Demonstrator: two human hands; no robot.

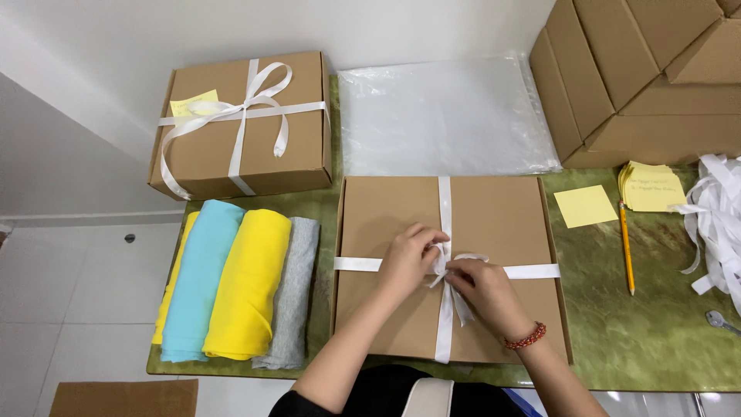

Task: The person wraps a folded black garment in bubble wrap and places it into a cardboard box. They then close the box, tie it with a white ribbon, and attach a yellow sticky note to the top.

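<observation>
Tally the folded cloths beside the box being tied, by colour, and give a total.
Yellow cloths: 2, one wide and one only showing as an edge at the far left
Light blue cloth: 1
Grey cloth: 1
Total: 4

They lie side by side on the green table, left of the brown box where both hands work the white ribbon.

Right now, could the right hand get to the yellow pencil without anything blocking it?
Probably yes. The right hand is busy pinching the white ribbon on the brown box, but the yellow pencil lies on bare green table off to its right, with nothing between them.
</observation>
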